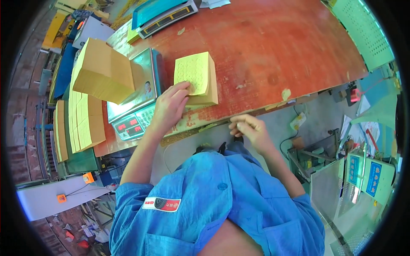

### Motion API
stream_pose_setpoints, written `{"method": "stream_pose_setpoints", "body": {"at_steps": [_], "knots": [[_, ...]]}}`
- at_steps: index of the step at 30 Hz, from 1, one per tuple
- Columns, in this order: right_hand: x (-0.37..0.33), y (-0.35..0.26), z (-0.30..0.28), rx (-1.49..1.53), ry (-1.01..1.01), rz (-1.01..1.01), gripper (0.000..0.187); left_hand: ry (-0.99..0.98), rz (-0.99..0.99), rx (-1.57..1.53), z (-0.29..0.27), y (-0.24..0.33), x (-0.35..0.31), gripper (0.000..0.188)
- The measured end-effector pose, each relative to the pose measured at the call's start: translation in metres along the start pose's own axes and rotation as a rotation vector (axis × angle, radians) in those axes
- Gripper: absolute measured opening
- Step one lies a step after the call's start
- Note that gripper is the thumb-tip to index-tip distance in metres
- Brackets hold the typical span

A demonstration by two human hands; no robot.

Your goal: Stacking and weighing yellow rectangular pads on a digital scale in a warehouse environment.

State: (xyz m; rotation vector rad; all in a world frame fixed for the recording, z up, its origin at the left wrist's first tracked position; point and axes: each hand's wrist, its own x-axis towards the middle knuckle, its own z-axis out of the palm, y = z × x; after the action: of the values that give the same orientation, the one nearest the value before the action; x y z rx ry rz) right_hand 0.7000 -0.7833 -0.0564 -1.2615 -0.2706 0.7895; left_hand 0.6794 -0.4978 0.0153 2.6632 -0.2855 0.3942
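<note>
A block of yellow paper sheets [192, 74] with rows of embossed round marks on top stands on the red table, near its front edge. The top layers sit slightly askew over the lower ones. My left hand [171, 104] rests its outstretched fingertips on the near left corner of the top sheet, the thumb lower by the block's side. In front of the table edge, apart from the block, my right hand [250, 128] hovers with its fingers curled in and nothing visible in them. Left of the block is a digital scale [147, 91] with red digits, a tall yellow-brown block [102, 70] on its pan.
More yellow stacks [83, 123] stand at the left. A second scale with a blue tray [156, 13] is at the back of the red table [265, 47]. A perforated green panel [363, 32] borders the right. Metal machine parts [314, 149] and a power strip [297, 121] lie below right.
</note>
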Motion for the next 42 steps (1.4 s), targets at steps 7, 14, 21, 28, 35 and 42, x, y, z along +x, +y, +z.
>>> {"method": "stream_pose_setpoints", "body": {"at_steps": [7, 14, 21, 28, 35, 42], "knots": [[0.078, -0.045, 0.041, 0.036, -0.081, -0.048, 0.037, 0.088, 0.206, 0.133, -0.005, 0.036, -0.038, 0.025], [0.053, -0.072, 0.100, -0.136, -0.051, -0.207, 0.038, 0.472, -0.584, -0.648, -0.017, 0.016, -0.093, 0.046], [0.107, -0.164, 0.231, -0.554, -0.205, -0.481, 0.031, 0.490, -0.552, -0.990, -0.178, -0.042, -0.101, 0.032], [0.274, -0.240, 0.345, -0.307, -0.228, -0.646, 0.047, 0.466, -0.494, -1.108, -0.326, -0.181, -0.044, 0.024], [0.319, -0.217, 0.368, -0.379, -0.121, -0.453, 0.048, 0.250, -0.645, -0.958, -0.318, -0.262, -0.042, 0.023], [0.311, -0.208, 0.368, -0.490, -0.025, -0.465, 0.045, 0.195, -0.676, -1.028, -0.307, -0.266, -0.043, 0.022]]}}
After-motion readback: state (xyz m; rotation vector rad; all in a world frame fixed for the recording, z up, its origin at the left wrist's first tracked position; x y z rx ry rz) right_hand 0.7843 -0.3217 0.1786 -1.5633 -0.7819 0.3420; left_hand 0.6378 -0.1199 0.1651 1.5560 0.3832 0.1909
